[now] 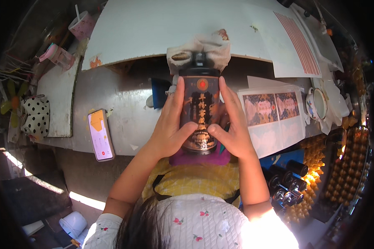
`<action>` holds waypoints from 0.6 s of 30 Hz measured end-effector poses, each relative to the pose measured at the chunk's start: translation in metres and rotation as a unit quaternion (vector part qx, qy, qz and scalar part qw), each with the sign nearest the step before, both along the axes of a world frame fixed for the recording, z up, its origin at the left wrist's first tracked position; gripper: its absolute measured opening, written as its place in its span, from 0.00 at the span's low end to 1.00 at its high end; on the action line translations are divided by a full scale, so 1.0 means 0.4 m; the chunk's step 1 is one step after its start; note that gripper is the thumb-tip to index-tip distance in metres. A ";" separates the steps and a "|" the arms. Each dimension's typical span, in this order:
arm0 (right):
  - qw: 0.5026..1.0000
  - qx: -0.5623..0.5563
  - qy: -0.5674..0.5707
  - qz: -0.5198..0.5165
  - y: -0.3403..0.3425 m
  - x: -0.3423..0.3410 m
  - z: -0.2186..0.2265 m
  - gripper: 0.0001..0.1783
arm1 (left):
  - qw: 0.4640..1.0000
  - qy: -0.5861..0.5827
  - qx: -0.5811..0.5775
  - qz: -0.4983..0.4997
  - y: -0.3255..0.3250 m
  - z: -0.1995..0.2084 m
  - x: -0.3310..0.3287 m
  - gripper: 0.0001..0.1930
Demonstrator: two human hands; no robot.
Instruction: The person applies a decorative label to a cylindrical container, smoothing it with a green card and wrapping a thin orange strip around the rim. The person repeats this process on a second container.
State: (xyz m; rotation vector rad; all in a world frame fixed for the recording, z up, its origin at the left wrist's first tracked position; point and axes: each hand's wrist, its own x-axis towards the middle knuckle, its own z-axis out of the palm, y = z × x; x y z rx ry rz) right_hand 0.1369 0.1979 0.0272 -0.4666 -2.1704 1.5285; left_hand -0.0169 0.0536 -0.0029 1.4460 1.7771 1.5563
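Note:
Between my left hand (174, 120) and my right hand (235, 122) is a black cylindrical canister (201, 101) with gold lettering and a red round emblem. Both palms press on its sides, and my thumbs rest on its lower front. A dark lid-like rim tops the canister, close against a black fitting (200, 59) wrapped about with a stained white cloth (219, 52). Under the canister's lower end lies a purple cloth or pad (224, 157) over my yellow apron (199, 178). The backs of my fingers are partly hidden behind the canister.
Left on the metal table lies a lit phone (101, 135). Printed label sheets (259, 110) and an enamel mug (317, 103) are at the right. A white board (153, 29) spans the back. Several black canisters (284, 182) stand low right, near gold bumpy trays (316, 157). A polka-dot bag (36, 112) sits far left.

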 end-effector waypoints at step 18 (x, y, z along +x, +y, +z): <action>0.989 -0.144 -0.003 0.041 -0.012 0.054 -0.024 0.62 | 0.995 0.103 -0.004 -0.010 -0.064 -0.082 0.018 0.44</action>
